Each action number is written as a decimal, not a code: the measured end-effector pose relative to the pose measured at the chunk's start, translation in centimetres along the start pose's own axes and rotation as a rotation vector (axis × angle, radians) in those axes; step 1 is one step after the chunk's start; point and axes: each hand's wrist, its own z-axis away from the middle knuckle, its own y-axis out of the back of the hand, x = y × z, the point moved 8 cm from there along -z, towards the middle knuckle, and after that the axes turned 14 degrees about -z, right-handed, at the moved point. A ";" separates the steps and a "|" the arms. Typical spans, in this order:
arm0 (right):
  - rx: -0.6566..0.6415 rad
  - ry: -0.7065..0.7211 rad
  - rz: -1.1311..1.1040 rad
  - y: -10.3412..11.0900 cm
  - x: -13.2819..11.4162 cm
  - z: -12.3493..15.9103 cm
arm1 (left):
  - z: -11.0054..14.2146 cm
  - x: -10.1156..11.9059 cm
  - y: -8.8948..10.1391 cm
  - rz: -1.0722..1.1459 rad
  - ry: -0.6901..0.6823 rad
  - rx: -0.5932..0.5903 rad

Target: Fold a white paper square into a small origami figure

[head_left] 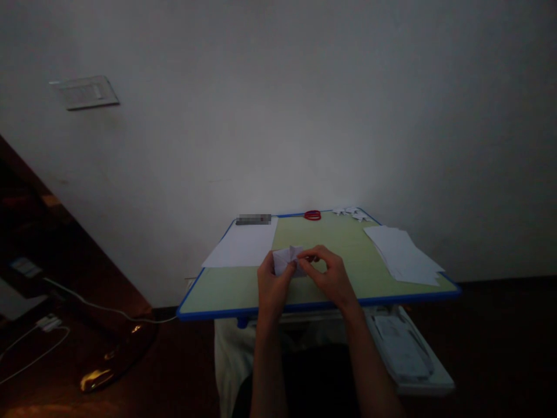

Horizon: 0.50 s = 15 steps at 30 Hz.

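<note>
A small white folded paper (282,259) is held up over the near part of the table, with creases and a raised flap showing. My left hand (273,283) grips its left side, thumb across the front. From the right, my right hand (327,273) pinches the paper's flap between thumb and fingertips. The fingers behind the paper are hidden.
Blank white sheets (243,247) lie at the table's left, below a dark narrow object (253,219). Red-handled scissors (312,215) and several folded paper pieces (352,213) are at the back. A paper stack (404,255) lies right, above an open drawer (409,354).
</note>
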 end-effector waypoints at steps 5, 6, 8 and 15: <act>0.089 -0.119 -0.049 0.7 1.5 0.2 | 0.1 0.1 -0.1 0.039 0.008 -0.012; 0.099 -0.140 -0.072 0.7 1.8 0.2 | 0.1 0.1 -0.1 0.040 0.010 -0.009; 0.096 -0.163 -0.108 0.7 2.1 0.3 | 0.0 0.0 -0.1 0.029 0.005 -0.002; 0.088 -0.160 -0.137 0.8 2.3 0.3 | -0.1 -0.5 -0.4 0.038 -0.023 -0.053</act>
